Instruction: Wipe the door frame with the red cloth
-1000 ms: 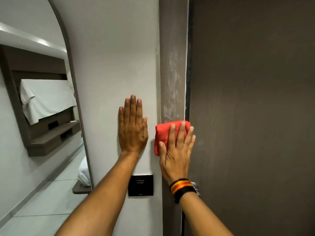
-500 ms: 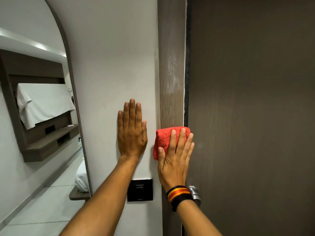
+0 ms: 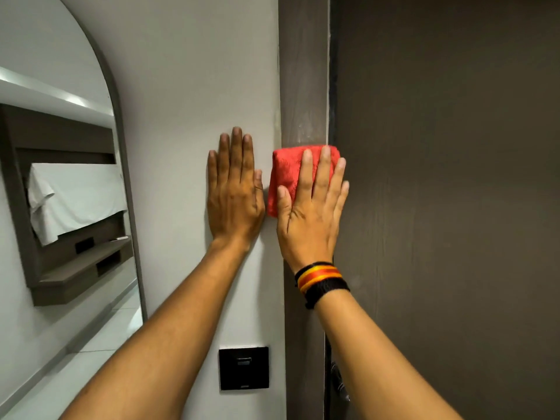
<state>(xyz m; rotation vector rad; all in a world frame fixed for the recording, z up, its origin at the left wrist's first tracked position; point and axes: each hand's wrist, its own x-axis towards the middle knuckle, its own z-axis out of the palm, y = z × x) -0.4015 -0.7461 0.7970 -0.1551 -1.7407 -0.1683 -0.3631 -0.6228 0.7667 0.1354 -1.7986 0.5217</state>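
At the far left an arched mirror point(image 3: 75, 207) with a thin grey rim leans into view, and in its glass a brown wall unit point(image 3: 60, 262) shows with a white cloth point(image 3: 72, 198) draped over its upper part and a shelf below. Right of the mirror runs the pale grey wall point(image 3: 188, 86), and on it the left hand point(image 3: 235, 195) lies flat and released, palm to the paint, fingers straight up and close together, grasping nothing. Low on the same wall, between the two forearms, sits a small black square switch plate point(image 3: 244, 368). Just beside the left thumb starts the red cloth point(image 3: 288, 171), folded into a thick pad (its left edge hangs slightly over the wall side). The cloth lies on the brown door frame point(image 3: 303, 71), a vertical strip whose surface above the pad looks faintly pale and streaked. The right hand point(image 3: 310, 219) presses flat on the cloth with fingers spread and pointing up, the palm partly on the frame below the pad; it pins the cloth rather than clenching it. A black, red and yellow wristband point(image 3: 321, 278) circles the right wrist. A dark gap edges the frame on its right, and beyond it the dark brown door point(image 3: 448, 177) fills the rest of the view
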